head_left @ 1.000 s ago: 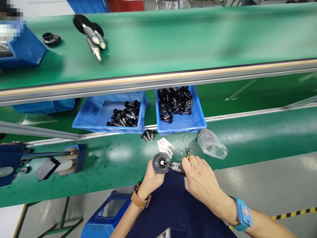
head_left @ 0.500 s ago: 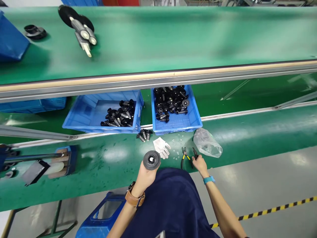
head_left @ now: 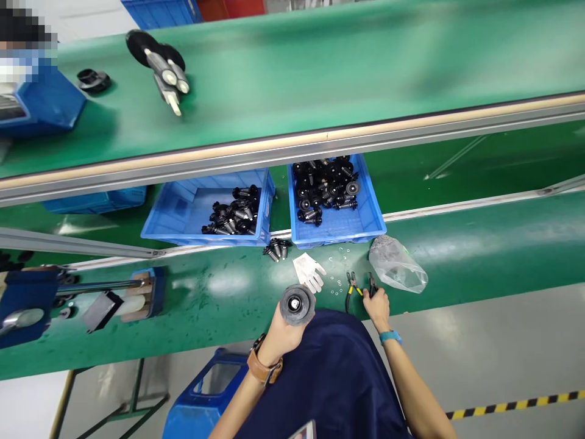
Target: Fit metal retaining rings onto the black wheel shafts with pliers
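My left hand (head_left: 284,332) is closed around a black round part (head_left: 297,304), its disc facing up with a pale centre. On the green bench (head_left: 219,311), my right hand (head_left: 378,306) grips black pliers (head_left: 372,284). Yellow-handled pliers (head_left: 351,289) lie open just left of that hand. A white glove (head_left: 309,272) rests beyond the round part, with several small white rings (head_left: 339,283) beside it. Farther right is a clear plastic bag (head_left: 397,263). Several black parts (head_left: 276,249) lie in a small pile left of the glove.
Two blue bins (head_left: 173,210) (head_left: 365,225) with black parts stand behind the bench edge. A press-like fixture (head_left: 148,296) is at the left. Above runs a green belt (head_left: 292,79) behind a metal rail, carrying more black parts. A blue stool (head_left: 196,402) stands below.
The view has shifted, so the bench items appear farther right. My left hand's round part looks larger and closer. My right hand still holds the black pliers.
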The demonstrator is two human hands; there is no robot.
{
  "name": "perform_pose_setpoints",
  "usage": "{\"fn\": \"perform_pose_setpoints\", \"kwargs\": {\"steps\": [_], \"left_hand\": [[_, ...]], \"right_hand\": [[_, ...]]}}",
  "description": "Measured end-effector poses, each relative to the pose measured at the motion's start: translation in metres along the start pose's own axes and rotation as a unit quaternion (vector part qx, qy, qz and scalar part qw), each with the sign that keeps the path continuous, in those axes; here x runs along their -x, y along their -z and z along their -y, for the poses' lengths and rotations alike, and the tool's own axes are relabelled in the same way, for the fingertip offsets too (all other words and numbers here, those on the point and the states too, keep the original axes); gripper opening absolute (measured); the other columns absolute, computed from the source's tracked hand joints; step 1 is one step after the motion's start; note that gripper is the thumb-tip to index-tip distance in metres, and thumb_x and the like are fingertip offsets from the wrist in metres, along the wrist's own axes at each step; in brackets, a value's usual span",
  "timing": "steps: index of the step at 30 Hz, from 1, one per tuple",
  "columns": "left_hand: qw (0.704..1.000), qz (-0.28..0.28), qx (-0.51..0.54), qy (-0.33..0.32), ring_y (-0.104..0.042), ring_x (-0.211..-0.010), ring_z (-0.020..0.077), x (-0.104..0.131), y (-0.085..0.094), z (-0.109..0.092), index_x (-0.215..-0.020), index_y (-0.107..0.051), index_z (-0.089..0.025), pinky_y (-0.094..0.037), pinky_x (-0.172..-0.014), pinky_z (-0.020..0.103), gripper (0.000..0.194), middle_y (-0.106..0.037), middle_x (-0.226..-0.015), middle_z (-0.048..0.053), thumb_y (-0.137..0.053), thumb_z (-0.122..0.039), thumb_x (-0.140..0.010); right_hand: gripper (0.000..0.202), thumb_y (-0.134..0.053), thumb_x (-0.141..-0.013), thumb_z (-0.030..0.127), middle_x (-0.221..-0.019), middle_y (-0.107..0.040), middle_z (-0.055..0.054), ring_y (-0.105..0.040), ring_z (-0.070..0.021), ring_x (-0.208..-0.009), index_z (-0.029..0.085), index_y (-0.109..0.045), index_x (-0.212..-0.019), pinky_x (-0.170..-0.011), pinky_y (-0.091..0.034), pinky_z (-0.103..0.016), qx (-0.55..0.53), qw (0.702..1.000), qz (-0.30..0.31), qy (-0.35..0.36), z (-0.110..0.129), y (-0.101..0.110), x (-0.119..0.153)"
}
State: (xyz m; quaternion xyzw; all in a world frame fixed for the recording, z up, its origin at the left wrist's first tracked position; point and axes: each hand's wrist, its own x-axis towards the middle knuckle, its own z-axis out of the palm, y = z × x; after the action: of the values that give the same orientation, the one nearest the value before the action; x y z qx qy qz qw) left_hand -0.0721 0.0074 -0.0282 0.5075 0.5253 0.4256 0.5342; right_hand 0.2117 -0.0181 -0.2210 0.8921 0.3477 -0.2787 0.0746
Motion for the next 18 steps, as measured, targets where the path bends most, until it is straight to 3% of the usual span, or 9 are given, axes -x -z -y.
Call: {"fn": "perform_pose_setpoints", "kwargs": {"steps": [3,6,8,11,13,15,18], "left_hand": [[0.999,0.025,0.019,0.003,-0.065,-0.075,0.0206,-0.001,0.001,-0.001,-0.084,-0.063,-0.017,-0.058,-0.074,0.037,0.029,-0.070,-0.081,0.009,-0.068,-0.045,-0.086],[0.999,0.037,0.039,0.006,-0.065,-0.074,0.0205,-0.001,0.001,0.002,-0.085,-0.063,-0.017,-0.058,-0.074,0.038,0.028,-0.070,-0.082,0.009,-0.067,-0.045,-0.088],[0.999,0.035,0.038,0.007,-0.066,-0.074,0.0209,0.000,0.001,0.004,-0.087,-0.064,-0.016,-0.058,-0.075,0.038,0.026,-0.071,-0.083,0.009,-0.067,-0.042,-0.088],[1.000,0.010,-0.006,-0.003,-0.069,-0.082,0.0224,0.000,0.002,0.006,-0.097,-0.066,-0.016,-0.058,-0.080,0.038,0.018,-0.073,-0.092,0.010,-0.067,-0.031,-0.087],[0.998,0.001,-0.054,-0.032,-0.070,-0.088,0.0232,-0.002,0.004,0.005,-0.104,-0.066,-0.016,-0.058,-0.084,0.037,0.019,-0.074,-0.097,0.010,-0.064,-0.022,-0.086],[0.991,0.001,-0.105,-0.078,-0.070,-0.091,0.0231,-0.005,0.006,0.000,-0.105,-0.066,-0.017,-0.056,-0.087,0.037,0.022,-0.074,-0.098,0.009,-0.061,-0.014,-0.083],[0.978,0.006,-0.162,-0.129,-0.068,-0.089,0.0211,-0.009,0.011,-0.009,-0.101,-0.066,-0.018,-0.055,-0.087,0.036,0.025,-0.071,-0.093,0.006,-0.056,-0.007,-0.081]], "right_hand": [[0.041,-0.057,-0.099,0.043,-0.126,-0.060,-0.012,-0.059,-0.0254,-0.114,0.014,-0.056,-0.128,-0.097,-0.048,-0.046,-0.013,1.000,0.004,0.011,0.003,0.006,0.005],[0.038,-0.052,-0.098,0.031,-0.121,-0.062,-0.019,-0.060,-0.0286,-0.113,0.007,-0.053,-0.128,-0.095,-0.047,-0.042,-0.036,0.998,0.011,0.046,0.013,0.020,0.014],[0.037,-0.047,-0.096,0.026,-0.118,-0.063,-0.021,-0.060,-0.0301,-0.112,0.005,-0.051,-0.127,-0.092,-0.046,-0.039,-0.060,0.994,0.019,0.093,0.023,0.037,0.027],[0.034,-0.045,-0.098,0.033,-0.111,-0.066,-0.012,-0.063,-0.0263,-0.102,0.015,-0.050,-0.127,-0.087,-0.047,-0.035,-0.105,0.977,0.033,0.185,0.040,0.074,0.062],[0.031,-0.046,-0.099,0.040,-0.106,-0.065,-0.006,-0.062,-0.0224,-0.094,0.021,-0.051,-0.123,-0.084,-0.047,-0.032,-0.139,0.951,0.043,0.273,0.052,0.104,0.094],[0.025,-0.047,-0.100,0.036,-0.101,-0.062,-0.008,-0.059,-0.0220,-0.090,0.019,-0.053,-0.117,-0.082,-0.046,-0.034,-0.174,0.884,0.020,0.434,0.063,0.133,0.127],[0.017,-0.050,-0.098,0.026,-0.099,-0.059,-0.008,-0.054,-0.0220,-0.087,0.019,-0.054,-0.113,-0.079,-0.044,-0.035,-0.128,0.825,-0.010,0.551,0.076,0.164,0.163]]}}
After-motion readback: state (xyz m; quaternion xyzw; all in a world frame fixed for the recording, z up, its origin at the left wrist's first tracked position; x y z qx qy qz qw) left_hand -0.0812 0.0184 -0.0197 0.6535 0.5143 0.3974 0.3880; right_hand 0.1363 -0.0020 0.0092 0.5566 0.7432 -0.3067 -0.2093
